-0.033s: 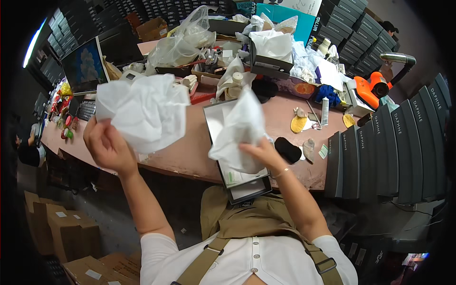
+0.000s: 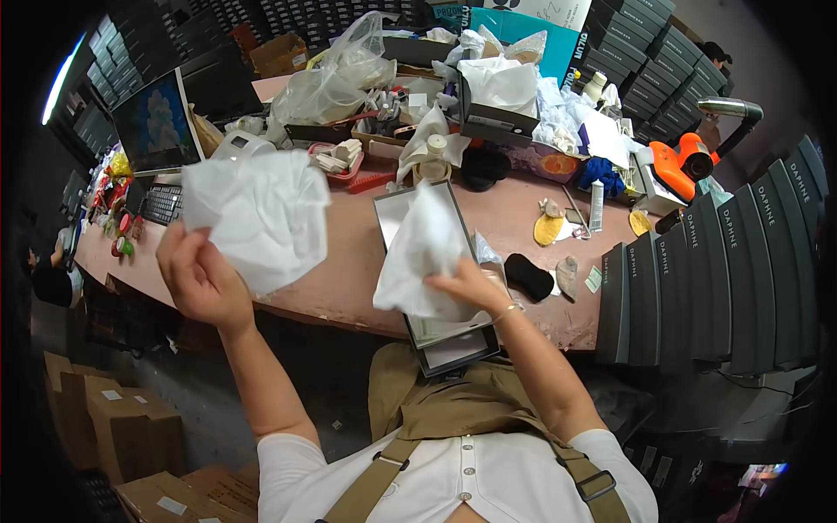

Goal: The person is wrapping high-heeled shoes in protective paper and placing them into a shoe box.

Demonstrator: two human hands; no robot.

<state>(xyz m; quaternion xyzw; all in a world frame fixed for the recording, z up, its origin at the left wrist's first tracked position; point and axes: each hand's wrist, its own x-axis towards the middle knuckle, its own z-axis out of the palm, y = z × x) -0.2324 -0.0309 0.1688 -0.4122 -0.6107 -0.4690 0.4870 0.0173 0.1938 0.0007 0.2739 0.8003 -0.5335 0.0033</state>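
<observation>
Both nearly closed: left hand [image 2: 200, 275] pinches 1 sheet [image 2: 257, 218], right hand [image 2: 472, 286] 1 wrap [image 2: 417, 261]; loose folds could snag the box [image 2: 396, 209].

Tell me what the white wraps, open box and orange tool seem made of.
The left hand holds one white wrap, the right hand another white wrap: perhaps thin, matte tissue paper or nonwoven cloth, judging by soft creases. Open box: probably cardboard, from its thin, straight walls, dark matte outside and white inside. Orange tool: likely smooth, hard plastic, given its moulded shape.
</observation>
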